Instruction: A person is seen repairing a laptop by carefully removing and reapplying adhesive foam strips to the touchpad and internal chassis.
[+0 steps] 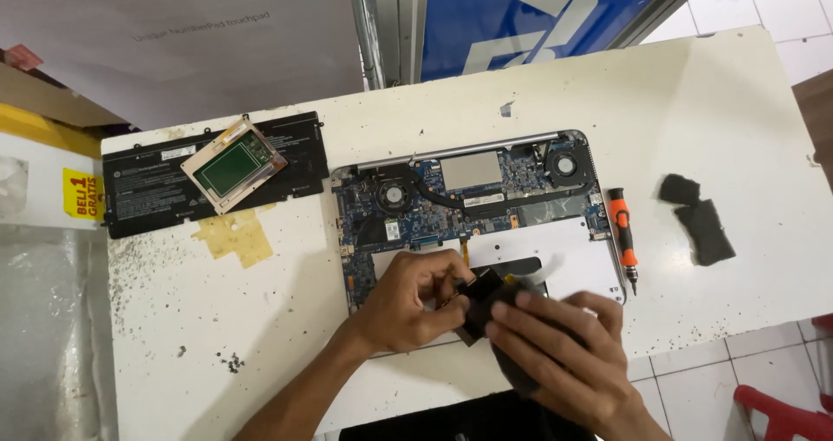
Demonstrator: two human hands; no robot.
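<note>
Black foam pad (488,306) sits pinched between both hands over the near edge of the opened laptop (486,207), just above the bare white battery bay. Left hand (408,300) has its fingers curled closed on the pad's left side, thumb and fingertips gripping it; right hand (555,345) lies over the pad's right and near part with fingers stretched flat across it, pressing on it rather than wrapping it. The two hands touch the same piece and are almost together. Beyond them, the laptop's blue circuit board shows two round fans and a dark heat pipe running between them, with a silver hinge bar along the far edge. Just right of the laptop lies an orange-and-black screwdriver (621,233), tip toward the near side. Farther right, well apart, two dark foam scraps (698,220) rest on the white table (711,111). To the far left, a long black battery pack (147,185) lies flat, with a loose touchpad module (232,165) tilted on top of it and a patch of yellowish tape (234,235) just near of it.
</note>
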